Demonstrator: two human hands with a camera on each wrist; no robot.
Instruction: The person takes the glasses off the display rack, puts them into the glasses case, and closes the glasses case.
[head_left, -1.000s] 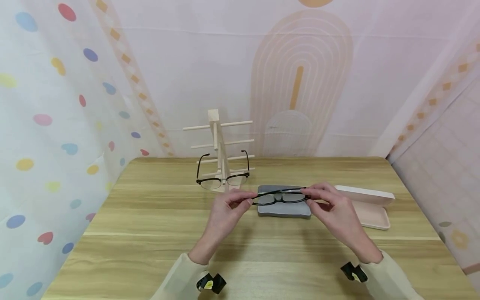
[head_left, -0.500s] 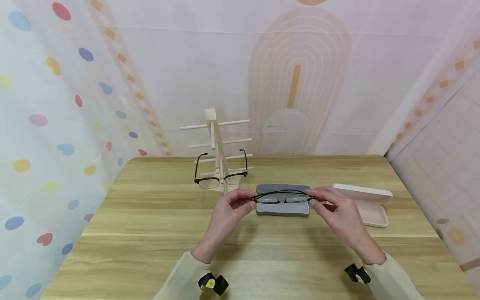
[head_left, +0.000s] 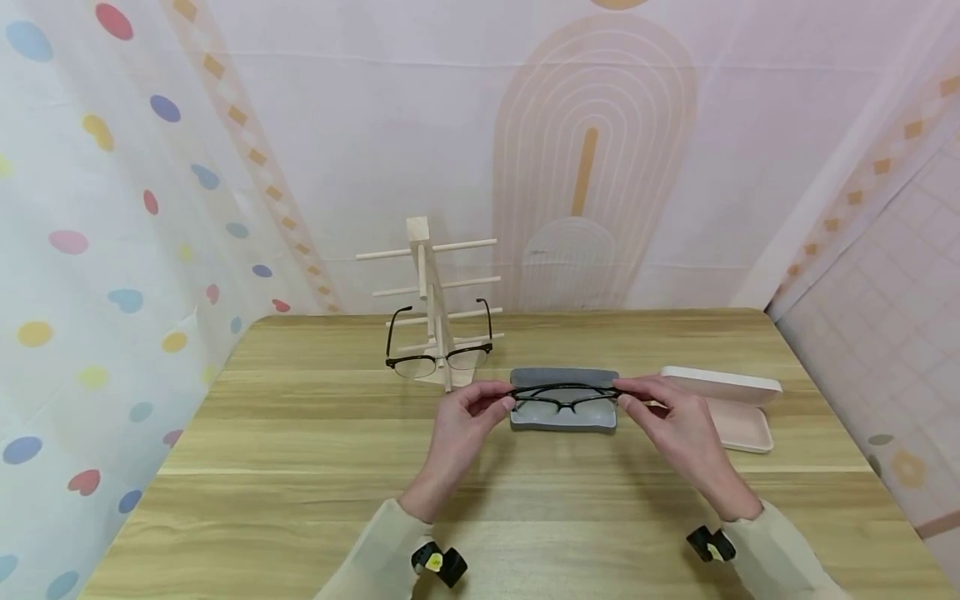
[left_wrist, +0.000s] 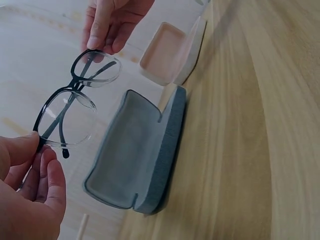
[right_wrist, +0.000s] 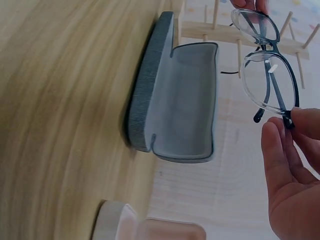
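Observation:
Black-framed eyeglasses (head_left: 566, 406) with folded temples are held above an opened grey glasses case (head_left: 564, 422). At one outer corner of the frame, my left hand (head_left: 467, 421) pinches it between thumb and fingers. My right hand (head_left: 671, 421) pinches the opposite corner the same way. In the left wrist view the crossed temples show behind the clear lenses of the eyeglasses (left_wrist: 75, 112). The right wrist view shows the grey case (right_wrist: 187, 100) with its lid up, apart from the eyeglasses.
A wooden glasses rack (head_left: 435, 292) stands at the back left, with a second pair of eyeglasses (head_left: 438, 360) on its lower part. An opened pink-and-white glasses case (head_left: 738, 423) lies beyond my right hand. Curtains hang behind the wooden table (head_left: 300, 467).
The held eyeglasses have tilted, so their lenses and bridge now hang lower over the grey case. Both hands keep their pinch. The head view has shifted slightly.

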